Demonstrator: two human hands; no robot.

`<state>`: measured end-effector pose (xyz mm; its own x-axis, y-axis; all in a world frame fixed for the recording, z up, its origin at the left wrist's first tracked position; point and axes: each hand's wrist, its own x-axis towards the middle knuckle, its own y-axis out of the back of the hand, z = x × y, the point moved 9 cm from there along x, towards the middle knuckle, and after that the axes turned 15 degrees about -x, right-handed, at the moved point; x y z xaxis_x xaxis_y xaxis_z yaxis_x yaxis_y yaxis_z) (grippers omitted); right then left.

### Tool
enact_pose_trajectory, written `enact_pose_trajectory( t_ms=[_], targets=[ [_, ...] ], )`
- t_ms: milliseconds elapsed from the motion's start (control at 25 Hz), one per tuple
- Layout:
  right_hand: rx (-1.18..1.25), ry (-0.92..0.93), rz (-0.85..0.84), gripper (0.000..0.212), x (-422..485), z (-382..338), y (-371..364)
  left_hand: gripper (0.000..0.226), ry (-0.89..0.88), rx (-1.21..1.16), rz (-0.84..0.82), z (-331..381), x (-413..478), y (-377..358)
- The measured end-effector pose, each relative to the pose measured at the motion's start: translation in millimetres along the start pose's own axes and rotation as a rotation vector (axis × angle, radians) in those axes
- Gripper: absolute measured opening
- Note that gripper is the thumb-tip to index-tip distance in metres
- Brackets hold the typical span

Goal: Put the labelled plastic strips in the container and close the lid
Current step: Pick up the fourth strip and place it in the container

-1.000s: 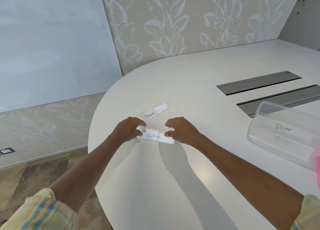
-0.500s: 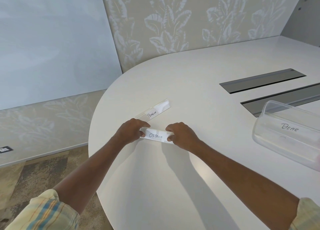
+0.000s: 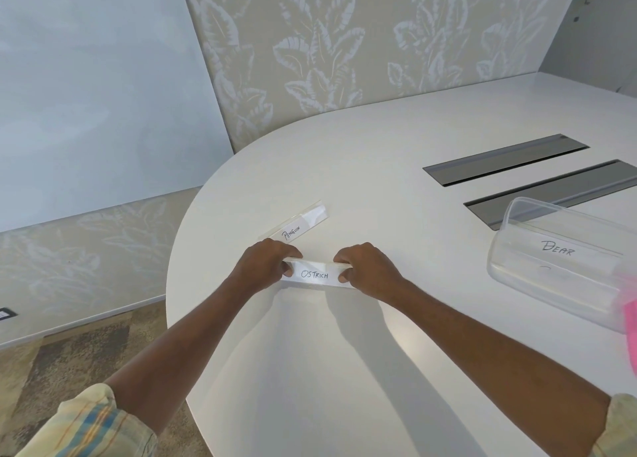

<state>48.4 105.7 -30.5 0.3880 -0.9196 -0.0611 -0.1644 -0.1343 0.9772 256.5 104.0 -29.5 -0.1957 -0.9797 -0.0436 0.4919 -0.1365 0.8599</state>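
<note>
Now both hands, left [image 3: 263, 267] and right [image 3: 367, 267], pinch the flat clear OSTRICH strip [image 3: 315, 274] by its ends.

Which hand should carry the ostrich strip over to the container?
Right. Both hands pinch the ostrich strip, but the right hand is on the end nearer the container, which sits to the right.

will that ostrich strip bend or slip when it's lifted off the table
Probably fairly stiff: the OSTRICH strip looks straight between the left hand and right hand. Likely light, being thin. Its glossy clear plastic may be slippery, so gripping both ends seems sensible.
</note>
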Motion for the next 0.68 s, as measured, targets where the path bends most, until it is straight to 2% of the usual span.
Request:
enact_pose_trajectory(
  t_ms=[200,360,440,680],
  targets=[
    [-0.017,-0.019,0.022,0.013,-20,37,32,0.062,-0.079,0.029,0.034,50,12,1],
    [-0.015,-0.079,0.072,0.036,-38,82,63,0.062,-0.154,0.028,0.041,106,25,0],
    [-0.008,-0.121,0.096,0.041,-50,108,80,0.061,-0.202,0.034,0.035,138,35,-4],
    [-0.021,-0.194,0.164,0.028,-93,178,130,0.061,-0.3,0.074,0.006,233,64,-18]
  ],
)
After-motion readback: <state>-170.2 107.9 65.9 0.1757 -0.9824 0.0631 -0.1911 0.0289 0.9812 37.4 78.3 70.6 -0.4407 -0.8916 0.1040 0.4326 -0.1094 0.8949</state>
